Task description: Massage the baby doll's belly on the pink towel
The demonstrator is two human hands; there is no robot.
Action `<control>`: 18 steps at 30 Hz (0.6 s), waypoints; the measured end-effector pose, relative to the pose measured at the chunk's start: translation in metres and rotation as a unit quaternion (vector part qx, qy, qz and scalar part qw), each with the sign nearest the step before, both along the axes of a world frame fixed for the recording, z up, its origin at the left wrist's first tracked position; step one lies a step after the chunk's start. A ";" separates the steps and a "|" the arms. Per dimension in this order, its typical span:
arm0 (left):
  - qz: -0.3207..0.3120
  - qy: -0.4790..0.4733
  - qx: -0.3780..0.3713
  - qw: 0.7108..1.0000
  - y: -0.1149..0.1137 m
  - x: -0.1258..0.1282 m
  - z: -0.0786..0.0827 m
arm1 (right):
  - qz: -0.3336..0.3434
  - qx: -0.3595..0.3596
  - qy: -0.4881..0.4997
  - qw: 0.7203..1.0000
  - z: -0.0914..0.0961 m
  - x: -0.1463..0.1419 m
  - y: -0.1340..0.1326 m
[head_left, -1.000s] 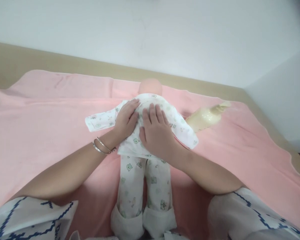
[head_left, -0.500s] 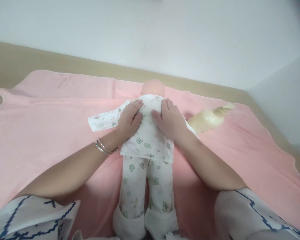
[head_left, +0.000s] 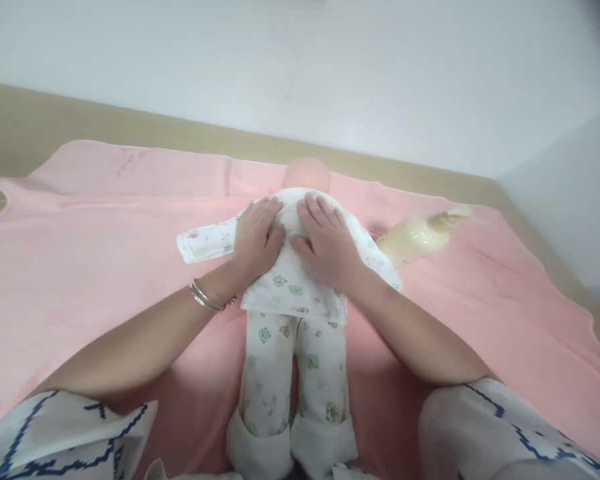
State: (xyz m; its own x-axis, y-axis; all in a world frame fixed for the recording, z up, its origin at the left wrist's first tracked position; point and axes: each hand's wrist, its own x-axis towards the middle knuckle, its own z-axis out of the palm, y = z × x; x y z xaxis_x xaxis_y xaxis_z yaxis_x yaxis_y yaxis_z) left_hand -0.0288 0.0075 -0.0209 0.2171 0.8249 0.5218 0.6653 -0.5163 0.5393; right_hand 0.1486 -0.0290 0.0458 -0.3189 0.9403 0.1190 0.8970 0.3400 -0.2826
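Note:
A baby doll (head_left: 307,175) lies face down, with only the back of its bald head bare. It wears a white printed top (head_left: 295,290) and matching trousers (head_left: 270,373) with the cuffs turned up. My left hand (head_left: 260,237) lies flat on the left side of the doll's upper back, fingers stretched out. On the right side of the back rests my right hand (head_left: 327,240), its fingers extended and the thumb towards the middle. Neither hand grasps anything. A sleeve (head_left: 207,240) of the top sticks out to the left; the other slopes down at the right.
A pink blanket (head_left: 105,267) spreads under the doll over a wooden surface (head_left: 145,127). To the right lies a shiny, pale yellow bottle-like item (head_left: 420,237), its exact kind unclear. A white wall (head_left: 300,73) rises behind.
My right hand has slid left, from the doll's right shoulder towards the middle of its back, uncovering more of the right sleeve. My left hand stays nearly where it was.

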 end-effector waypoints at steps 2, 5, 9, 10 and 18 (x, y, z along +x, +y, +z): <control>0.014 0.004 -0.041 0.999 -0.003 0.004 0.008 | -0.051 -0.019 0.009 0.998 0.000 0.003 0.008; 0.022 0.020 -0.091 0.995 -0.010 0.012 0.021 | -0.095 -0.032 0.014 0.995 -0.001 0.005 0.014; -0.008 0.024 -0.117 0.993 -0.018 0.023 0.036 | -0.105 -0.025 0.006 0.994 -0.004 0.006 0.017; -0.015 0.021 -0.123 0.992 -0.018 0.025 0.039 | -0.101 -0.021 0.000 0.995 -0.004 0.007 0.018; 0.022 0.026 -0.157 0.987 0.005 0.020 0.039 | -0.046 0.024 -0.092 0.994 0.003 0.000 -0.009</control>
State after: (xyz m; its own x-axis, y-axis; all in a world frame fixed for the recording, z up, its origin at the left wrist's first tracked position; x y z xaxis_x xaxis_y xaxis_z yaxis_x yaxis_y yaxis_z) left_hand -0.0092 0.0130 0.0177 0.1977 0.9532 0.2288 0.7148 -0.2999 0.6318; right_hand 0.1486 -0.0376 0.0485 -0.2515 0.9613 0.1124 0.9600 0.2625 -0.0969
